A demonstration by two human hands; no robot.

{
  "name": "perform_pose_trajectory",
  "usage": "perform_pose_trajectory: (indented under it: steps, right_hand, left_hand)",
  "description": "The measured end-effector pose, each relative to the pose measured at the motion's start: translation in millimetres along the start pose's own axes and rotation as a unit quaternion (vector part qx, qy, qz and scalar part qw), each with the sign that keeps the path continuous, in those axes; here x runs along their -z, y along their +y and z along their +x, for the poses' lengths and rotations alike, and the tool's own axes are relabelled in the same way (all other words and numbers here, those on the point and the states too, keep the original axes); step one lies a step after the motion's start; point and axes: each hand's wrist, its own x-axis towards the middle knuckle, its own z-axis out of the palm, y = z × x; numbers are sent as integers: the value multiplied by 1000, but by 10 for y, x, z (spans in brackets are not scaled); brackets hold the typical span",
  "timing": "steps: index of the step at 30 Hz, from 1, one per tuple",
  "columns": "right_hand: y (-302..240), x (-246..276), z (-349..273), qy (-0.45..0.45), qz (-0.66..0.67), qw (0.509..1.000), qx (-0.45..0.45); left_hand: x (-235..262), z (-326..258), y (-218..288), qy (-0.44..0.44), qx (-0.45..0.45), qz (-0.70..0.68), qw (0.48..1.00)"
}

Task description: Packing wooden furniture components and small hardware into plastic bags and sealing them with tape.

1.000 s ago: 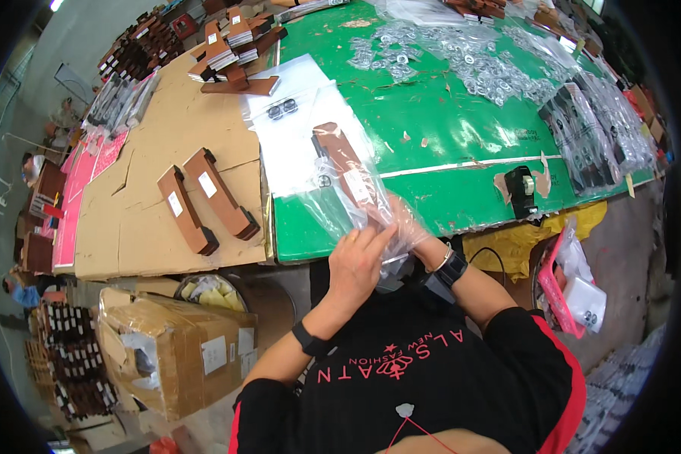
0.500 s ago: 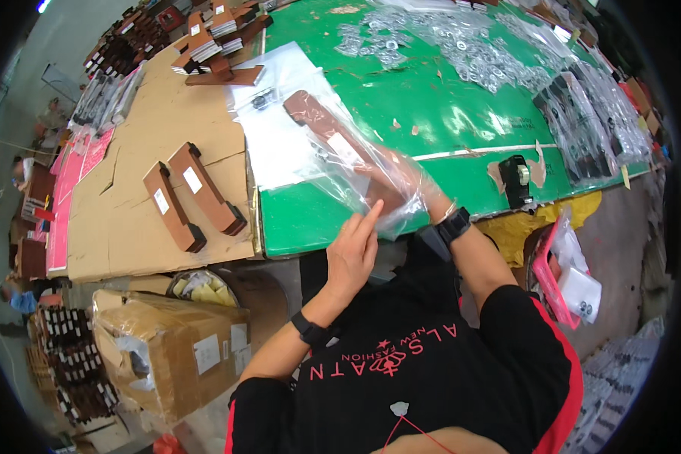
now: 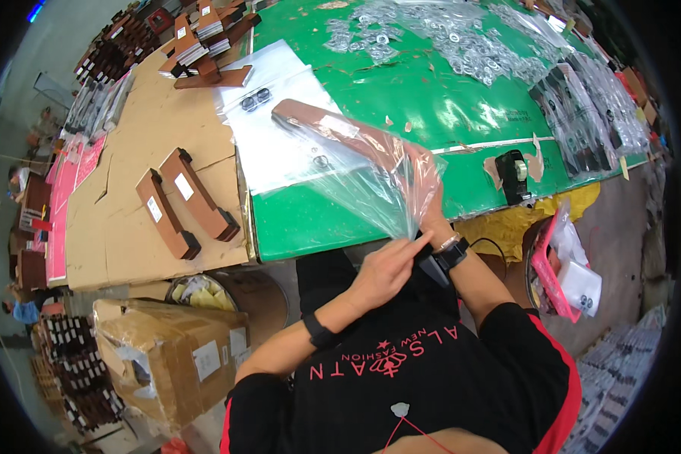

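A brown wooden-looking bar [image 3: 337, 127] with a white label lies inside a clear plastic bag [image 3: 363, 185], slanting over the green tabletop. My right hand [image 3: 429, 189] is closed around the bar's near end through the film. Close beside it, my left hand [image 3: 390, 268] is closed on the bag's gathered end, at the table's front edge. Under the bagged bar are flat clear bags [image 3: 280, 155] on a white sheet, with small dark rings [image 3: 256, 98] showing. Two similar bars [image 3: 166, 214] with black ends rest on the cardboard to the left.
More bars [image 3: 208, 38] are piled at the cardboard's far end. Bagged rings [image 3: 469, 45] cover the far green top. A black tape dispenser [image 3: 516, 178] and a stack of packed bags [image 3: 583, 113] stand at the right. Below the edge are a carton [image 3: 170, 356] and a pink basket [image 3: 548, 280].
My left hand has moved right and toward my body, drawing the bag's end taut. The bagged bar has turned, its near end shifting right and away from me with my right hand.
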Motion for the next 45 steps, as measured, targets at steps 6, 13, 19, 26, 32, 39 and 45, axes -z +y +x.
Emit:
perform_pose_trajectory:
  steps: [6,13,19,26,32,39,45]
  right_hand:
    - [308,274,-179,-18,158,987,-17]
    - [-64,1005,-644,-239,158,958,12]
    - [-411,655,-649,-153,17,988,5]
    - [-457,1003,700,-64,78,980,173]
    - [-717,1257,1602,-134,173,963,159]
    - [-1139,2245,1975,-135,75,983,103]
    - [-991,1899,984,-94,258,960,62]
  left_hand:
    - [397,120,8,-74,144,-99,982]
    - [1966,72,-1078,147,124,365,911]
    - [1673,276,-1004,-31,116,437,891]
    - [1323,1007,-916,2,-20,416,909]
    - [1329,1597,-666,-25,-180,272,945]
    - [1694,1858,71,168,-118,-62,977]
    - [1834,1753,475,224,-46,2,973]
